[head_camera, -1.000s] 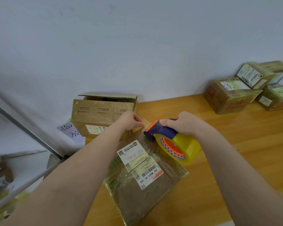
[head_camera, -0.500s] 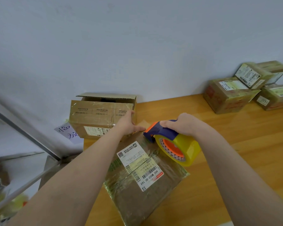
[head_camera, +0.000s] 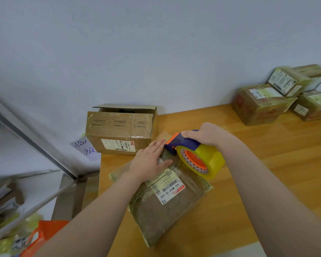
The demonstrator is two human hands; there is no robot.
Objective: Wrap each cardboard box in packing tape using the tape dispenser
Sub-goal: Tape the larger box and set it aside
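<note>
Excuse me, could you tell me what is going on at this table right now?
A person is taping a flat cardboard box on the wooden table. The left hand presses flat on its top; the right hand grips the tape dispenser at the far end. More boxes sit behind.

The flat box's shipping label [head_camera: 168, 188] reads "642 W003-00 163"; the paper note [head_camera: 84, 148] reads "临放".

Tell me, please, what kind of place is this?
Probably a parcel packing or mailroom area: taped, labelled boxes stacked by the wall, a labelled parcel on the wooden table, and a tape dispenser.
</note>
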